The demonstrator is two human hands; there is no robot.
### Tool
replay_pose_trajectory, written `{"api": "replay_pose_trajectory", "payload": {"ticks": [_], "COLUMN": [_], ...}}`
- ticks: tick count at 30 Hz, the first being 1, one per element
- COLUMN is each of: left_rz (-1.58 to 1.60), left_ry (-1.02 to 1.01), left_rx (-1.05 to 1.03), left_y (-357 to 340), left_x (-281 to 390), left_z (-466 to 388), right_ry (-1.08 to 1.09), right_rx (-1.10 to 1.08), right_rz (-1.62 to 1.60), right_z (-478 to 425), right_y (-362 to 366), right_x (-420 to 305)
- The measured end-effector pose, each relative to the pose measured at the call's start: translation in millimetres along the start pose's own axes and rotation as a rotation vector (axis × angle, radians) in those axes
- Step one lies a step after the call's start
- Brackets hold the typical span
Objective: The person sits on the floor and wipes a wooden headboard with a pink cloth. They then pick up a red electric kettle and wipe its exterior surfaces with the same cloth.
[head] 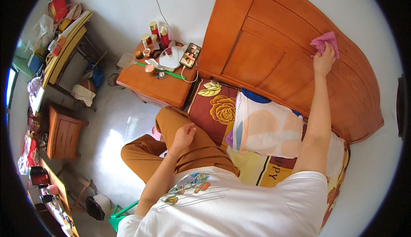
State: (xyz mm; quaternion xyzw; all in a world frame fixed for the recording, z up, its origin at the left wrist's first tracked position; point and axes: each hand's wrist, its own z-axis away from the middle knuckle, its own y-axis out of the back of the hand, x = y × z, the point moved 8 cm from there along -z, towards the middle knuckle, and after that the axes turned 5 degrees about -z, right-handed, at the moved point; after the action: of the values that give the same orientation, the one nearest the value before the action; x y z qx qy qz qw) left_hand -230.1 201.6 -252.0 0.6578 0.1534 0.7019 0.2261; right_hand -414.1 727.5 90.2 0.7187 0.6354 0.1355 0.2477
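Note:
My right hand [324, 61] is stretched out and pressed on a folded pink cloth [328, 41], which lies against the carved wooden headboard [273, 41] near its curved upper edge. Loosely curled, with nothing seen in it, my left hand [185, 135] is over my left thigh in brown trousers. Below the headboard, a pillow with a white, peach and blue cover [269, 127] lies on the bed's flowered maroon and yellow bedding [212, 108].
A wooden nightstand [154, 87] beside the bed holds cosmetic jars, a round mirror [170, 58], a phone [190, 55] on a cable and a green-handled fly swatter [170, 73]. Cluttered tables, a small drawer cabinet [64, 134] and a bin [98, 206] stand at the left.

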Motion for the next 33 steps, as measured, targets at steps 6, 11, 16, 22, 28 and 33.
{"api": "replay_pose_trajectory", "payload": {"ticks": [6, 11, 16, 22, 28, 33], "left_rz": [-0.054, -0.076, -0.120, -0.158, -0.206, -0.225], "left_ry": [-0.023, -0.010, -0.044, -0.092, -0.080, -0.069], "left_rx": [0.022, 0.009, 0.017, -0.005, -0.003, 0.011], "left_y": [1.8, 1.5, -4.1, -11.9, -13.2, -17.7], "left_x": [6.9, 10.9, 11.3, 18.0, 27.0, 23.7], "left_z": [4.0, 5.5, 7.8, 4.1, -3.7, -7.9], "right_ry": [-0.166, -0.107, -0.047, -0.103, -0.033, 0.047], "right_rx": [0.049, -0.037, -0.066, -0.043, -0.007, 0.040], "right_rz": [0.000, 0.031, 0.093, 0.107, 0.012, -0.082], "right_z": [2.4, 20.9, 55.6, 82.5, 81.2, 78.0], "right_y": [-6.3, -1.8, -3.9, -12.5, -17.0, -20.3], "right_x": [-14.5, -22.0, -13.7, -25.4, -47.8, -91.3]}}
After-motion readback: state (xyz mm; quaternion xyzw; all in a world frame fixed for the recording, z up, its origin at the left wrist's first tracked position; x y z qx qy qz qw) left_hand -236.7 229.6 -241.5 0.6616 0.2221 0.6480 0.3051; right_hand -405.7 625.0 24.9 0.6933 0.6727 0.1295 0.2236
